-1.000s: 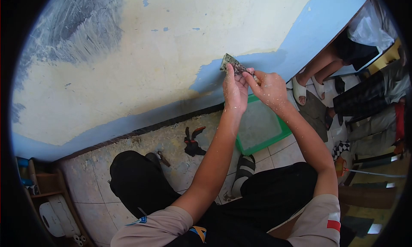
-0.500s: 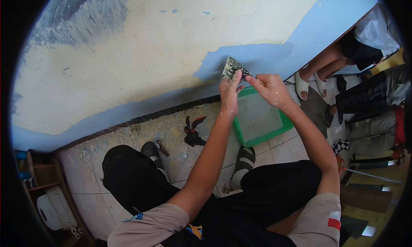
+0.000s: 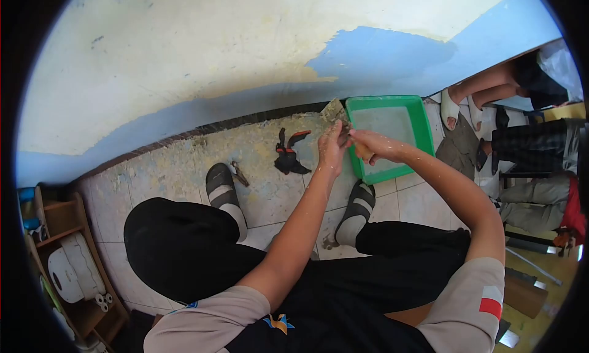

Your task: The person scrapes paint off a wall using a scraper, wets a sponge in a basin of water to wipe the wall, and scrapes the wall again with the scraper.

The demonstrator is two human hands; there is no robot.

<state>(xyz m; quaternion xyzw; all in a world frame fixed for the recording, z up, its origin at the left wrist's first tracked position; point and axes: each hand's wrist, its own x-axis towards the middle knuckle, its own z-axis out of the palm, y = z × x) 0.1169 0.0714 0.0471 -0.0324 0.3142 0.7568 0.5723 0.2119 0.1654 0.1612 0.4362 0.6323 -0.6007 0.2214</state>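
Low over the floor, both hands are at a scraper (image 3: 334, 109), its broad blade crusted with pale paint and pointing up toward the base of the wall. My left hand (image 3: 331, 147) has its thumb and fingers closed around the lower part of the tool. Wrapped about the handle end, mostly hidden by its fingers, is my right hand (image 3: 379, 148). Light flecks speckle both hands and forearms. Just right of the scraper sits a green tray (image 3: 424, 132) with a pale, whitish inside; my right hand overlaps its near left side.
The wall (image 3: 202, 52) has cream patches over blue paint. Scraped flakes cover the floor, where a black-and-red glove-like item (image 3: 288, 153) and a small tool (image 3: 240, 174) lie. A wooden shelf (image 3: 60, 230) stands at left. Other people's legs (image 3: 485, 86) are at right.
Both hands have come down from the wall with the scraper, now beside the tray's left edge. The view has tilted downward, showing more floor.
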